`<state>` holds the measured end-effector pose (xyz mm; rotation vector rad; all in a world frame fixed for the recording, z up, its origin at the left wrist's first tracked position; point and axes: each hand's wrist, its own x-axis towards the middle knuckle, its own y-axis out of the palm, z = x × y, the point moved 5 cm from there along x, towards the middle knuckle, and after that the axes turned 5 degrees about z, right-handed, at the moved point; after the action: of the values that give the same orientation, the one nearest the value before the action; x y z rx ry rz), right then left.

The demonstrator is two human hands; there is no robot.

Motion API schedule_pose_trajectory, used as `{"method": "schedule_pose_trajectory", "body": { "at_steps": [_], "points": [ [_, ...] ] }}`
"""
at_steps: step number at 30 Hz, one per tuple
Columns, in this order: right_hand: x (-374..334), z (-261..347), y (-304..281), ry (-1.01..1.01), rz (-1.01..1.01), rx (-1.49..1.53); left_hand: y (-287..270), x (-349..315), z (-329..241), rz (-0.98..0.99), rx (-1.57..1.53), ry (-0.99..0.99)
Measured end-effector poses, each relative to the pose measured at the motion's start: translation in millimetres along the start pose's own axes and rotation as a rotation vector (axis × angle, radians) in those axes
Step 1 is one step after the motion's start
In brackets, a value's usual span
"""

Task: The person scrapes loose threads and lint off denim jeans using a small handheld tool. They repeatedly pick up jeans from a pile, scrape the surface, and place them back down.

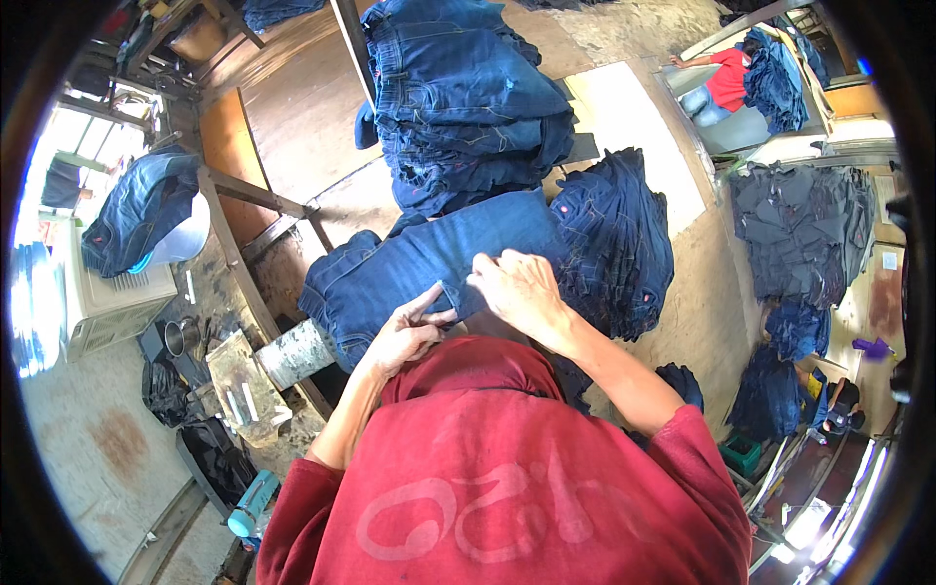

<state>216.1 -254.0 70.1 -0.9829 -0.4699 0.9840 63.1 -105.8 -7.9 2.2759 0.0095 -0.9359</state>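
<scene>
A pair of dark blue jeans lies spread crosswise in front of me, its bunched end at the left. My left hand is at the near edge of the denim, index finger stretched along it and the other fingers bent around the edge. Just to the right, my right hand has its fingers curled in a pinch on the same edge. Its fingertips are partly hidden, and any small item in them cannot be made out. The hands are close together but apart.
Beyond the jeans rises a tall stack of folded jeans; another denim pile stands at the right. A wooden frame and a pale cylinder are at the left. Dark garments lie farther right, and a person in red sits beyond.
</scene>
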Motion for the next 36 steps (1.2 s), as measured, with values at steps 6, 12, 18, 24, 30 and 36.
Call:
{"method": "schedule_pose_trajectory", "body": {
  "at_steps": [6,12,18,24,30,36],
  "points": [
    [12.0,-12.2,0.4,0.022,-0.065,-0.180,0.5,4.0,0.0,0.030,0.003,0.011],
    [-8.7,-142.0,7.2,0.494,-0.189,0.245,-51.4,-40.5,-42.9,-0.697,1.030,0.435],
    [-87.3,-255.6,96.0,1.323,-0.092,1.169,-205.9,-73.1,-48.6,-1.226,1.025,-0.328],
    [-64.3,-317.4,121.6,1.253,-0.934,1.223,-180.2,-45.6,-60.8,-1.225,0.809,0.401],
    [-131.8,-471.2,-9.5,1.204,-1.415,0.644,-23.5,43.9,-62.8,-1.153,1.032,0.277],
    [-237.0,-550.1,-256.7,0.798,-1.981,0.957,171.6,256.5,-133.1,-0.265,0.077,0.354]
  ]
}}
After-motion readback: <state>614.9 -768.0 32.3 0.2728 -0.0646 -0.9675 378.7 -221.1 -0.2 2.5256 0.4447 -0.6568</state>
